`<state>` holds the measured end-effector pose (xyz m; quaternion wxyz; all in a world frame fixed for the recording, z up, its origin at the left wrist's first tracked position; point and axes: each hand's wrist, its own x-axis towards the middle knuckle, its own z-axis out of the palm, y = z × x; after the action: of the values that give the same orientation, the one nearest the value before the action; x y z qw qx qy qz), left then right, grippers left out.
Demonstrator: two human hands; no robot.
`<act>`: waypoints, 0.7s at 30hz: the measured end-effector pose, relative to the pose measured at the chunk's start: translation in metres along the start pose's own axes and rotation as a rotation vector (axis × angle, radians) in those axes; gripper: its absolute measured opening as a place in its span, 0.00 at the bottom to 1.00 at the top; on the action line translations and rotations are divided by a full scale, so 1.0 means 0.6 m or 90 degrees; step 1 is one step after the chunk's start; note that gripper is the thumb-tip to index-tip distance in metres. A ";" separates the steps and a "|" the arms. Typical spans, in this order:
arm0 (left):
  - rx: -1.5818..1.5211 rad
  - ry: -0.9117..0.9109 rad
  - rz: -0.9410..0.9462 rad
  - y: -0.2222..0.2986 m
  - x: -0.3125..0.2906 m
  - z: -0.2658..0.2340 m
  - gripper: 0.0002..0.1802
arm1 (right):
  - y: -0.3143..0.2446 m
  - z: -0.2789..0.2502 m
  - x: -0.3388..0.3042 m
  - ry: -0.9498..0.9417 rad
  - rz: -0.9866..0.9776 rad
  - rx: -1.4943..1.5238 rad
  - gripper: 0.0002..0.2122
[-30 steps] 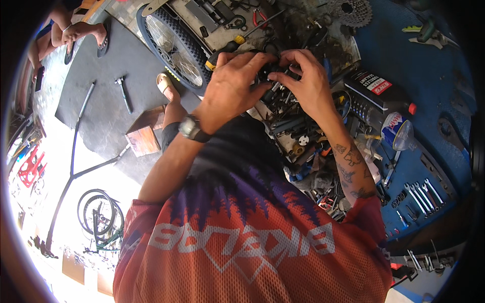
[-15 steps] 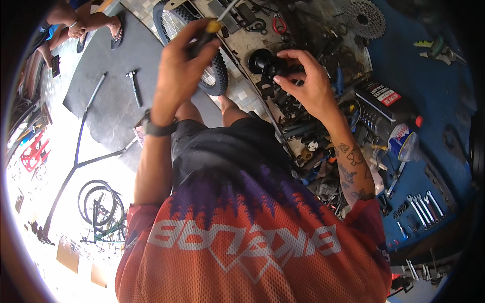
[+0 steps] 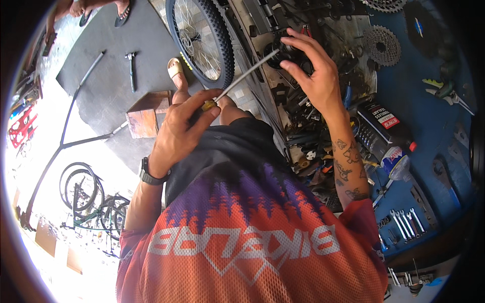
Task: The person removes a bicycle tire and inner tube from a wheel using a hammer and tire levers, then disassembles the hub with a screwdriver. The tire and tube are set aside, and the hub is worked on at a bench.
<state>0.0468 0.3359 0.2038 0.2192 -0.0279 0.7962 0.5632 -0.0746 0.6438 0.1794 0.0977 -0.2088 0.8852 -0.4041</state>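
Observation:
My left hand (image 3: 184, 123) is closed round the yellow-and-black handle of a screwdriver (image 3: 247, 76). Its long metal shaft slants up and to the right, and the tip meets or overlaps a black bicycle hub (image 3: 294, 54). My right hand (image 3: 317, 78) grips this hub between thumb and fingers, over the cluttered bench. Whether the tip is inside the hub or only in front of it, I cannot tell.
A bicycle wheel (image 3: 202, 43) stands left of the bench. Cassettes (image 3: 382, 45), a black bottle (image 3: 384, 123), pliers (image 3: 447, 93) and several wrenches (image 3: 406, 222) lie to the right. A hammer (image 3: 131, 70) and wooden box (image 3: 144, 118) are at left. Another person's feet (image 3: 123, 10) show top left.
My left hand has come down and turned the screwdriver, so its shaft now points at the hub. The right hand keeps the hub, slightly higher in view. The view has shifted.

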 end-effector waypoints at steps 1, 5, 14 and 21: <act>-0.029 -0.010 -0.043 -0.001 -0.003 0.007 0.16 | -0.001 0.006 -0.004 0.012 0.039 0.064 0.22; -0.024 -0.006 -0.028 -0.008 -0.009 0.023 0.18 | -0.010 0.017 -0.020 0.035 0.135 0.223 0.25; 0.185 0.040 0.063 0.020 -0.017 -0.009 0.25 | -0.002 0.021 -0.041 0.002 0.133 0.229 0.22; 0.499 0.051 0.195 0.060 -0.001 -0.060 0.33 | 0.015 0.040 -0.048 0.029 0.131 0.417 0.18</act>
<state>0.0253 0.3163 0.2454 0.0957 0.1546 0.9530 0.2422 -0.0434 0.6460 0.1568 0.1800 -0.0666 0.7268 -0.6595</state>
